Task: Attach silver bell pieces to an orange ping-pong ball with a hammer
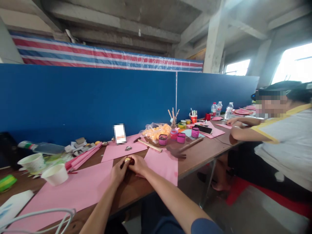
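Note:
My left hand [119, 171] and my right hand [137, 165] meet over the brown table in front of me. Between their fingers is a small roundish thing [127, 159], yellowish on top with some dark brown beside it. Both hands are closed on it, and the fingers hide most of its shape. Just beyond them, a small cluster of shiny metal pieces [128, 148] lies on a pink sheet [110, 151]. A second pink sheet [162, 165] reaches out to the right of my right hand, and a third [83, 187] spreads out on the left.
A hammer [186, 148] and a wooden-handled tool [149, 145] lie ahead to the right, near purple tubs [181, 137] and a bag of orange pieces [157, 131]. Paper cups [55, 175] and white cables [48, 213] are left. A co-worker [282, 136] sits right; a blue partition [85, 100] stands behind.

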`<state>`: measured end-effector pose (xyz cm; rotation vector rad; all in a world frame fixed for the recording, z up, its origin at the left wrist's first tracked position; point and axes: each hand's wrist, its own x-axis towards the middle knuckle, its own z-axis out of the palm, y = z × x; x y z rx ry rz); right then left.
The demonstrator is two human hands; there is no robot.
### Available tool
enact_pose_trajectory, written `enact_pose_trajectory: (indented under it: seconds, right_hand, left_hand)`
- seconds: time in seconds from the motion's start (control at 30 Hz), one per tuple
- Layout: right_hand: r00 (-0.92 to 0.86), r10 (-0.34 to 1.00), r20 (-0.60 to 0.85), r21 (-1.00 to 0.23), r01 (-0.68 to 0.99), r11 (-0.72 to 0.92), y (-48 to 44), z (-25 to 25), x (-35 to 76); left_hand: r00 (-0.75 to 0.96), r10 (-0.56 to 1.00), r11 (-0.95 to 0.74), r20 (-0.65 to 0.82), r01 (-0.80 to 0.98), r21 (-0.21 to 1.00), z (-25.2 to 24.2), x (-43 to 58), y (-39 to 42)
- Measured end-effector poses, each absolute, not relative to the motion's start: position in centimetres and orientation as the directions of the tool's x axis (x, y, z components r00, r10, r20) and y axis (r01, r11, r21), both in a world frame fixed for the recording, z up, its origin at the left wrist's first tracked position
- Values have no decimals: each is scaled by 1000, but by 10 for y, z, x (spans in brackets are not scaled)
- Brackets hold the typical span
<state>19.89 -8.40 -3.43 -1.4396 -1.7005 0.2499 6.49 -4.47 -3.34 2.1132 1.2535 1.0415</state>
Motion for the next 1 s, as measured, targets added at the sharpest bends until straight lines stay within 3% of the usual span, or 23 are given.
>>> enact_pose_trajectory:
  seconds: [0.37,1.0]
  right_hand:
    - [23,876,482,-687,630,361,-85,-35,202]
    - [20,871,491,-713,584,388,-89,-32,202]
  left_hand:
    - [259,857,-515,445,412,752,-36,68,-47]
    - [249,865,-502,436,408,763,-39,69,-45]
